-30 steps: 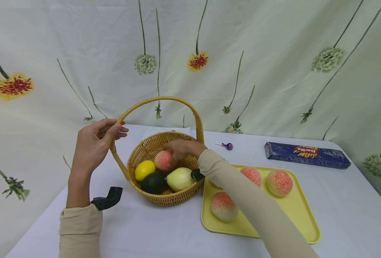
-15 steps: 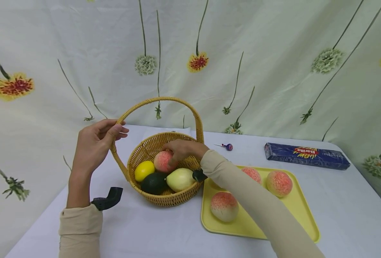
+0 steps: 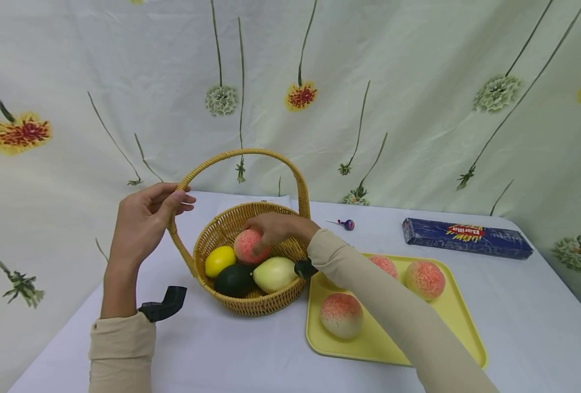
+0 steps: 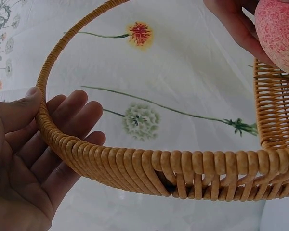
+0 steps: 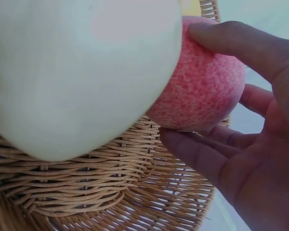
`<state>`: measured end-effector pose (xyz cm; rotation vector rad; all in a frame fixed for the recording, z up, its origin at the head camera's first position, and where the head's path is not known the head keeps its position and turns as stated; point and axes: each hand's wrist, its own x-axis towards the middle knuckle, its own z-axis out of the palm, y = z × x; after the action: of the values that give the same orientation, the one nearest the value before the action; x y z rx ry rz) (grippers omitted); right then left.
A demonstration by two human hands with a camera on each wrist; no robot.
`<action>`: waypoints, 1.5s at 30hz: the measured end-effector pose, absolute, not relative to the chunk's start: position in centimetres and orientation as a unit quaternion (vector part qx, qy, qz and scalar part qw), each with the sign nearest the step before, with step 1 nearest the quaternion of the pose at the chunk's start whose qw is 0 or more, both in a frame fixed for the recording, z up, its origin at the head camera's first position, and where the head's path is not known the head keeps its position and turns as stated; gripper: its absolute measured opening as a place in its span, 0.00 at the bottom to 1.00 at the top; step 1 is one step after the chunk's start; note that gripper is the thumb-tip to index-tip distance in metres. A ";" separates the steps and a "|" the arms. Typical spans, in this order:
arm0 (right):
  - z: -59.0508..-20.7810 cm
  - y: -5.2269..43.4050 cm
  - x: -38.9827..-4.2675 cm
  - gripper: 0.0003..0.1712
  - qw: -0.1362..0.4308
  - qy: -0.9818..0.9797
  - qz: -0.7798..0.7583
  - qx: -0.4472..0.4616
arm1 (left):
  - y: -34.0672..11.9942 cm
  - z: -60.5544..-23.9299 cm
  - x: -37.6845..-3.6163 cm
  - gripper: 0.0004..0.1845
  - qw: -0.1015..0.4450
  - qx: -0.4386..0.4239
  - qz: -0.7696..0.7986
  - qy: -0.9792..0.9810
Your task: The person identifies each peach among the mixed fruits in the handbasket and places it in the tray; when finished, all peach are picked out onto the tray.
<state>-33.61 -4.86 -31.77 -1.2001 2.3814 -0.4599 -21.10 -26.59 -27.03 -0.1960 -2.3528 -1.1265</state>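
Steadying basket [image 3: 251, 262] by its handle [image 3: 243, 155]: left hand [image 3: 145, 221] hooked thumb and curled fingers round handle's left leg, likely to stop tipping. Right hand [image 3: 278, 228] reached in over the rim, fingers and thumb curled round peach [image 3: 249, 245], held at basket's back, above lemon [image 3: 220, 260], avocado [image 3: 235, 279] and pear [image 3: 274, 274]. Peach near-round; no clear long axis, facing could not be told. Handle arched upright, spanning left to right. Three more peaches lay on tray [image 3: 460, 327] just right of basket.
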 end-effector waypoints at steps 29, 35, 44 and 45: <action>-31.5 -2.1 -33.7 0.32 0.216 0.825 -0.280 -0.440 | -26.6 -27.2 -21.0 0.16 0.268 -0.084 -0.421 -0.862; -31.7 -1.6 -33.3 0.31 0.213 0.805 -0.314 -0.456 | -26.7 -27.2 -21.0 0.16 0.268 -0.083 -0.420 -0.863; -31.8 -0.9 -32.5 0.31 0.195 0.791 -0.353 -0.460 | -26.6 -27.2 -21.1 0.17 0.267 -0.082 -0.417 -0.865; -31.9 -0.7 -32.4 0.31 0.194 0.790 -0.358 -0.459 | -26.6 -27.2 -21.1 0.17 0.266 -0.082 -0.417 -0.865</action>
<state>-32.40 -0.72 -31.87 -1.2865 2.2146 -1.0026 -21.08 -26.62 -27.15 -0.2209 -2.3351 -1.1267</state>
